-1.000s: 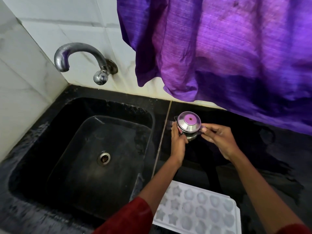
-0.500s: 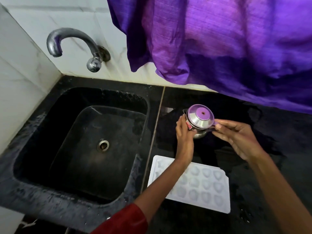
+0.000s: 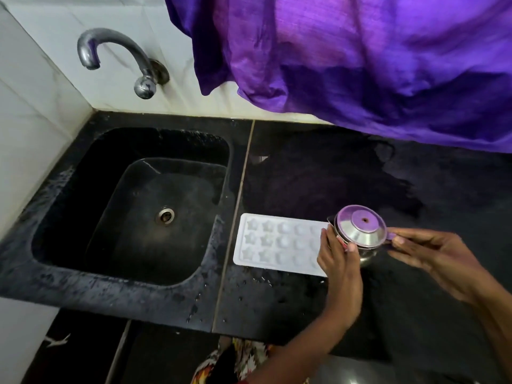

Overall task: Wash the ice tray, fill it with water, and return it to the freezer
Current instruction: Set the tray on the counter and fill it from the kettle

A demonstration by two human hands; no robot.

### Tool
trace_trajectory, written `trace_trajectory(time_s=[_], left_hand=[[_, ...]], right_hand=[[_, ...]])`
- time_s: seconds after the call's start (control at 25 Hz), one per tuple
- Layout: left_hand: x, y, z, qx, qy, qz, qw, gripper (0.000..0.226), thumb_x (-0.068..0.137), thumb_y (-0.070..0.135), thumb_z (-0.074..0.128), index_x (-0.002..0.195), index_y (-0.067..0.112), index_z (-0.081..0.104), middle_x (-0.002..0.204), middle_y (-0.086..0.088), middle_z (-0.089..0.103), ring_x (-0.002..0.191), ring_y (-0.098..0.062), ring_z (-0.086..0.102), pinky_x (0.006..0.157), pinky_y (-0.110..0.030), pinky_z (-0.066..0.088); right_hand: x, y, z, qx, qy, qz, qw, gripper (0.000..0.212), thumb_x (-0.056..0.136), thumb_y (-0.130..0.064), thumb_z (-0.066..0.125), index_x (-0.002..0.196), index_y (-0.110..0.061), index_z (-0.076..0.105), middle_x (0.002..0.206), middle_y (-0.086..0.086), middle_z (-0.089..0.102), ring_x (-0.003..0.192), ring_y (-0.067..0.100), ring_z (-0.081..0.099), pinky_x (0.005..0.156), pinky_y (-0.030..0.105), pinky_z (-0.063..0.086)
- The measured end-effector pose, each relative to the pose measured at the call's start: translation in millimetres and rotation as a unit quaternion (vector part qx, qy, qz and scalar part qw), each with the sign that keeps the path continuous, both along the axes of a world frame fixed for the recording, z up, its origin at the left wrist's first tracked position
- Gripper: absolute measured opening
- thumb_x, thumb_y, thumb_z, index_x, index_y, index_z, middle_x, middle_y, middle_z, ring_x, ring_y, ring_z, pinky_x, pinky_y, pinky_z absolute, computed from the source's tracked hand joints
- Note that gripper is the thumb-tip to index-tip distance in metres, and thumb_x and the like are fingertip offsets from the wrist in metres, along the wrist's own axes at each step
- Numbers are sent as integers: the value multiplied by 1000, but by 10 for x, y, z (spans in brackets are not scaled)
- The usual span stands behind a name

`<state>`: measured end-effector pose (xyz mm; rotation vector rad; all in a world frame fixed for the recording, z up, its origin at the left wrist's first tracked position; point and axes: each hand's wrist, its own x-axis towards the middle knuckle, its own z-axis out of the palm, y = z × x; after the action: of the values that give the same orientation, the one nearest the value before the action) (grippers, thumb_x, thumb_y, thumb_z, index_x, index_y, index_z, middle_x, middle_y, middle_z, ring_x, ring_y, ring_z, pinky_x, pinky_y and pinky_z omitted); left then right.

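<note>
Black stone bench, wet in patches, droplets near its front edge. White ice tray lies flat on the bench just right of the seam beside the sink, long side running left to right; star moulds at its left end, rounder moulds further right. Its right end is hidden behind the left hand. Tray cells look empty, though hard to be sure. Both hands hold a small steel vessel above the tray's right end, toward the bench's middle; it shows a flat round face with a purple sheen and a small hole at the centre. Left hand grip: fingers closed round the vessel's left side, thumb up on its rim. Right hand grip: thumb and fingertips pinching a thin handle on the vessel's right side. Sink is a dark square basin set in the bench's left part, metal drain at the bottom, no standing water visible. Curved metal tap on the white tiled wall above the sink's rear edge, not running. Purple cloth hangs over the bench's rear right part.
</note>
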<state>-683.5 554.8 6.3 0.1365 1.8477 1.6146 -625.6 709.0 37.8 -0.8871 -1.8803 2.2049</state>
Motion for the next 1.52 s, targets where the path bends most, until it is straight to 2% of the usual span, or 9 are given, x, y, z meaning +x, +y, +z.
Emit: trace_trajectory(time_s=[0.28, 0.44, 0.64, 0.76, 0.84, 0.92, 1.0, 1.4, 1.52], left_hand=[[464, -2, -95, 12, -46, 1, 999, 72, 92, 61, 25, 152, 27, 5, 158, 13, 1, 131, 6, 2, 108, -17, 6], [495, 100, -94, 15, -70, 28, 997, 126, 51, 99, 20, 153, 25, 7, 143, 25, 4, 135, 5, 6, 112, -20, 11], [461, 243, -24, 25, -81, 22, 996, 65, 98, 49, 31, 153, 24, 6, 159, 11, 1, 145, -5, 3, 118, -27, 8], [446, 307, 29, 9, -86, -6, 996, 112, 70, 79, 48, 153, 20, 2, 151, 17, -1, 139, -1, 0, 114, -23, 6], [475, 345, 14, 14, -93, -4, 996, 126, 59, 76, 64, 152, 19, 2, 150, 15, 2, 139, -3, 1, 110, -19, 8], [491, 391, -56, 17, -98, -1, 995, 121, 61, 48, 78, 152, 18, 5, 153, 9, 5, 142, -11, 5, 112, -24, 11], [478, 439, -85, 11, -102, 12, 995, 115, 55, 26, 69, 152, 17, 8, 154, 5, 10, 142, -18, 11, 116, -30, 14], [418, 611, -2, 2, -139, 64, 988, 118, 42, 21, 60, 150, 21, 13, 152, 7, 15, 140, -17, 16, 118, -41, 18], [374, 623, 41, 16, -155, 89, 984, 119, 42, 18, 59, 151, 22, 11, 150, 8, 16, 139, -15, 18, 118, -40, 18]], right_hand=[[466, -66, -48, 19, -40, 4, 999, 80, 24, -53, 93, 91, -13, 77, 95, 16, 73, 88, 21, 71, 70, 24, 57], [470, -25, 5, 12, -41, -3, 999, 76, 21, -53, 93, 85, -16, 79, 92, 14, 74, 85, 19, 72, 68, 23, 57], [386, 89, 104, 27, -68, 9, 997, 80, 16, -54, 92, 83, -14, 78, 88, 12, 75, 81, 16, 72, 65, 21, 56], [331, 192, 142, 45, -103, 18, 993, 96, 13, -55, 92, 94, -7, 74, 89, 14, 74, 79, 17, 72, 63, 20, 56], [285, 263, 166, 58, -127, 41, 989, 102, 13, -56, 91, 99, -5, 72, 93, 15, 74, 82, 18, 72, 64, 20, 56], [228, 324, 181, 64, -142, 57, 986, 103, 13, -57, 90, 99, -4, 72, 93, 17, 73, 82, 17, 72, 64, 19, 56], [166, 371, 190, 66, -147, 64, 985, 102, 11, -58, 90, 97, -5, 73, 92, 18, 73, 80, 15, 71, 63, 19, 55], [-117, 549, 213, 63, -177, 96, 977, 100, 9, -53, 92, 96, -6, 74, 90, 21, 72, 77, 18, 71, 64, 23, 57], [-227, 540, 257, 76, -198, 114, 971, 63, 43, -23, 92, 99, -1, 72, 86, 22, 70, 68, 12, 69, 65, 24, 59]])
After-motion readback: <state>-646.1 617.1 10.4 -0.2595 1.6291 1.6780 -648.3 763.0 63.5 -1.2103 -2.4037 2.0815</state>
